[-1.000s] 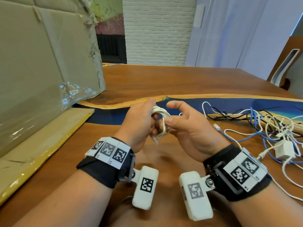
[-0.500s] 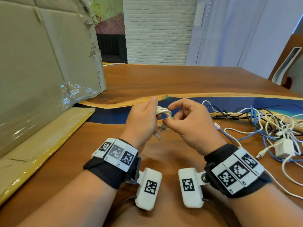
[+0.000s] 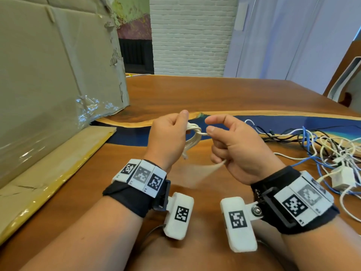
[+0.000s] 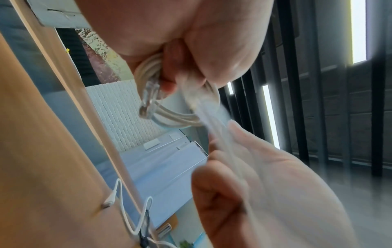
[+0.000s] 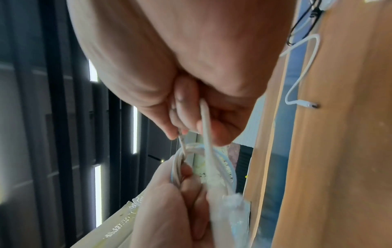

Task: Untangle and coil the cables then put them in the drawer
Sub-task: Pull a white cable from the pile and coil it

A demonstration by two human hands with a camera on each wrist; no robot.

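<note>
A small coil of white cable point(image 3: 192, 133) hangs in the grip of my left hand point(image 3: 175, 132), above the wooden table point(image 3: 214, 94). In the left wrist view the coil point(image 4: 176, 115) shows a clear plug point(image 4: 148, 99) lying against its loops. My right hand point(image 3: 210, 126) sits just right of the coil and holds the cable's free strand point(image 5: 206, 127) in its curled fingers. The strand wraps across the coil's middle. Its tail point(image 3: 216, 167) is a blur below the right palm. No drawer is in view.
A tangle of white, blue and black cables point(image 3: 322, 145) with a white adapter point(image 3: 341, 178) lies on the table to the right. A large cardboard box point(image 3: 48, 75) stands at the left with a flat cardboard sheet point(image 3: 48, 173) before it. A chair point(image 3: 343, 79) is at far right.
My hands have drawn apart. The right hand has pulled the free strand rightward across the coil, and the tail whips below it. The left hand keeps its hold on the coil.
</note>
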